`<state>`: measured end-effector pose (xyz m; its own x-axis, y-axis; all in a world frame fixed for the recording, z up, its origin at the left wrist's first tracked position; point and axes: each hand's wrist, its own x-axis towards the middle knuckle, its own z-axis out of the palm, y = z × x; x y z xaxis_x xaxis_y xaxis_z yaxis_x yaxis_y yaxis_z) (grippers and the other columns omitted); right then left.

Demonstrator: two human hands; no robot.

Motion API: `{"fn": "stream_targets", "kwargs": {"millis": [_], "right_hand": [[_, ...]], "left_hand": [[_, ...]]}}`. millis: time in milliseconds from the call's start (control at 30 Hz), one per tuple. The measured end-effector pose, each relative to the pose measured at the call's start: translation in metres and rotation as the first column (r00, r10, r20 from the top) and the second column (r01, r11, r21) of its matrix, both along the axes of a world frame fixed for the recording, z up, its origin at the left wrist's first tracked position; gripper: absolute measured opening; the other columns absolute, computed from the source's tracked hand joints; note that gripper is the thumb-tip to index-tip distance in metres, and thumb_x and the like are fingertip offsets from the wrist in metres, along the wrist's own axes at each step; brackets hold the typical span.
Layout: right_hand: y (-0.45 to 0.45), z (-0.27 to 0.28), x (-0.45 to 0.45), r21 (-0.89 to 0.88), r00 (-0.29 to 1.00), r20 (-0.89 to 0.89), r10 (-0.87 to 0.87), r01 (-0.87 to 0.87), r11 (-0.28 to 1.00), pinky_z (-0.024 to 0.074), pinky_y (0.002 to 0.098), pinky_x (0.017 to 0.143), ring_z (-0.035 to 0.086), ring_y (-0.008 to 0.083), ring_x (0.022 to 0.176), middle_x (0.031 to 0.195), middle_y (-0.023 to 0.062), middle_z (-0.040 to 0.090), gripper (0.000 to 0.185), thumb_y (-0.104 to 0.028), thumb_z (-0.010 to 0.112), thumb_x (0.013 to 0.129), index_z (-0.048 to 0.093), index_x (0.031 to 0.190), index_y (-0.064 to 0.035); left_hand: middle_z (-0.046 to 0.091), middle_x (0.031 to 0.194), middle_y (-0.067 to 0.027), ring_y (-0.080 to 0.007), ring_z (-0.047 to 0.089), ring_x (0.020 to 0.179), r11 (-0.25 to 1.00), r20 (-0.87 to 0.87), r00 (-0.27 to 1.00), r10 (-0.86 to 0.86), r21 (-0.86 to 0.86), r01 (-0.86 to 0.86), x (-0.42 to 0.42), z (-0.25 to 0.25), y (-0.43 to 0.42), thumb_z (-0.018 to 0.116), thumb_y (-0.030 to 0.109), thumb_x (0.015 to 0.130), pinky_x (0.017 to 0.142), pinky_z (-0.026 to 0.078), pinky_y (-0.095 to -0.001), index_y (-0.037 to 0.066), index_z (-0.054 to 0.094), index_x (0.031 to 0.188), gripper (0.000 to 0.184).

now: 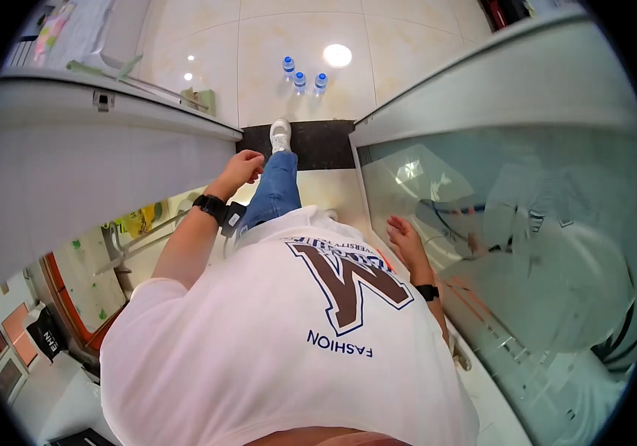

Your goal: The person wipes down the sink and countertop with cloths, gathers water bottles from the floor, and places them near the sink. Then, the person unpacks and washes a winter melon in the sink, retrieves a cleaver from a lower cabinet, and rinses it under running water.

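My left hand [245, 169] hangs beside my jeans leg [274, 189]. Its fingers are loosely curled and slightly apart, with nothing seen in them. On that wrist is a black watch [211, 207], and a small black device with a cable [234, 218] is by my hip. My right hand [406, 239] is at my other side, fingers partly spread and empty, near a glass door panel [467, 171]. A black band [428, 292] circles that wrist. Ahead on the floor stand three clear plastic bottles with blue caps [300, 83], close together.
My white shoe [280, 135] is on a dark threshold strip [322, 145] in a doorway. A white door panel [103, 171] is to the left. Beyond lies a glossy tiled floor [289, 33]. A metal rail [140, 245] runs low on the left.
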<state>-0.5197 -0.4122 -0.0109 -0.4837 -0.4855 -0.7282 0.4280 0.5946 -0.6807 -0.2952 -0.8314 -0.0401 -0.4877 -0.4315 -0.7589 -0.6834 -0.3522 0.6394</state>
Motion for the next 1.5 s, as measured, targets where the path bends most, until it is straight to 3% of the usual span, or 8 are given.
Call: {"fn": "stream_targets", "kwargs": {"millis": [500, 767, 867, 933, 1100, 1333, 1400, 1500], "right_hand": [[-0.305, -0.057, -0.138, 0.147, 0.978, 0.205, 0.022, -0.053, 0.988, 0.0452, 0.0303, 0.092, 0.056, 0.0188, 0.114, 0.130, 0.0076, 0.058, 0.055, -0.028, 0.065, 0.092, 0.047, 0.139, -0.0060], [-0.438, -0.222, -0.204, 0.168, 0.987, 0.096, -0.130, 0.113, 0.979, 0.0457, 0.0339, 0.095, 0.055, 0.0235, 0.116, 0.139, 0.0134, 0.050, 0.063, -0.031, 0.072, 0.085, 0.049, 0.138, -0.0068], [-0.451, -0.329, -0.225, 0.155, 0.976, -0.126, 0.179, -0.159, 0.975, 0.0427, 0.0396, 0.101, 0.049, 0.0327, 0.125, 0.143, 0.0206, 0.043, 0.069, -0.031, 0.076, 0.078, 0.050, 0.137, -0.0075], [-0.475, -0.363, -0.238, 0.235, 0.808, -0.421, 0.412, -0.341, 0.910, 0.0377, 0.0438, 0.107, 0.041, 0.0397, 0.133, 0.145, 0.0264, 0.037, 0.072, -0.032, 0.077, 0.075, 0.050, 0.137, -0.0066], [-0.512, -0.442, -0.257, 0.321, 0.736, -0.401, 0.546, -0.445, 0.836, 0.0376, 0.0452, 0.108, 0.038, 0.0422, 0.134, 0.147, 0.0277, 0.033, 0.072, -0.033, 0.077, 0.074, 0.050, 0.137, -0.0116], [-0.540, -0.490, -0.259, 0.389, 0.728, -0.336, 0.597, -0.470, 0.792, 0.0471, 0.0423, 0.097, 0.052, 0.0391, 0.118, 0.138, 0.0225, 0.038, 0.066, -0.030, 0.079, 0.072, 0.055, 0.132, -0.0147], [-0.547, -0.483, -0.260, 0.402, 0.718, -0.325, 0.615, -0.484, 0.777, 0.0488, 0.0419, 0.094, 0.055, 0.0373, 0.113, 0.133, 0.0204, 0.041, 0.063, -0.027, 0.080, 0.072, 0.057, 0.129, -0.0149], [-0.555, -0.488, -0.255, 0.504, 0.542, -0.447, 0.712, -0.505, 0.701, 0.0519, 0.0412, 0.084, 0.061, 0.0337, 0.101, 0.122, 0.0147, 0.048, 0.050, -0.022, 0.079, 0.075, 0.061, 0.121, -0.0159]], "left_hand": [[0.063, 0.084, -0.0041, -0.0107, 0.056, 0.068, 0.986, 0.053, 0.997, 0.047, 0.158, -0.055, -0.177, -0.079, -0.216, 0.057, 0.026, 0.095, 0.060, 0.049, -0.0256, 0.002, 0.058, 0.116, 0.032], [0.063, 0.092, -0.0061, -0.0131, 0.060, 0.072, 0.973, 0.168, 0.981, 0.099, 0.192, -0.131, -0.228, -0.198, -0.242, 0.059, 0.027, 0.093, 0.063, 0.052, -0.0273, 0.001, 0.056, 0.119, 0.037], [0.062, 0.098, -0.0072, -0.0142, 0.061, 0.075, 0.967, 0.157, 0.978, 0.138, 0.191, -0.167, -0.251, -0.246, -0.244, 0.060, 0.028, 0.092, 0.065, 0.053, -0.0280, 0.001, 0.054, 0.122, 0.040], [0.061, 0.103, -0.0079, -0.0149, 0.062, 0.079, 0.962, 0.157, 0.972, 0.173, 0.184, -0.201, -0.266, -0.281, -0.248, 0.061, 0.028, 0.091, 0.066, 0.053, -0.0289, 0.001, 0.053, 0.125, 0.044], [0.061, 0.105, -0.0086, -0.0155, 0.062, 0.083, 0.952, 0.175, 0.963, 0.206, 0.193, -0.239, -0.292, -0.372, -0.251, 0.064, 0.029, 0.089, 0.067, 0.054, -0.0295, 0.003, 0.051, 0.128, 0.048], [0.059, 0.116, -0.0164, -0.0276, 0.064, 0.095, 0.994, 0.184, 0.981, 0.055, -0.100, -0.037, -0.322, -0.448, -0.257, 0.073, 0.035, 0.082, 0.081, 0.053, -0.0359, 0.003, 0.049, 0.131, 0.063], [0.055, 0.118, -0.0173, -0.0340, 0.063, 0.097, 0.886, 0.195, 0.975, -0.107, -0.426, 0.183, -0.337, -0.446, -0.252, 0.075, 0.030, 0.079, 0.087, 0.051, -0.0399, 0.007, 0.052, 0.129, 0.059], [0.055, 0.115, -0.0173, -0.0343, 0.063, 0.092, 0.750, 0.219, 0.928, -0.301, -0.547, 0.372, -0.341, -0.450, -0.247, 0.075, 0.016, 0.078, 0.082, 0.053, -0.0409, 0.011, 0.054, 0.125, 0.051]]}}
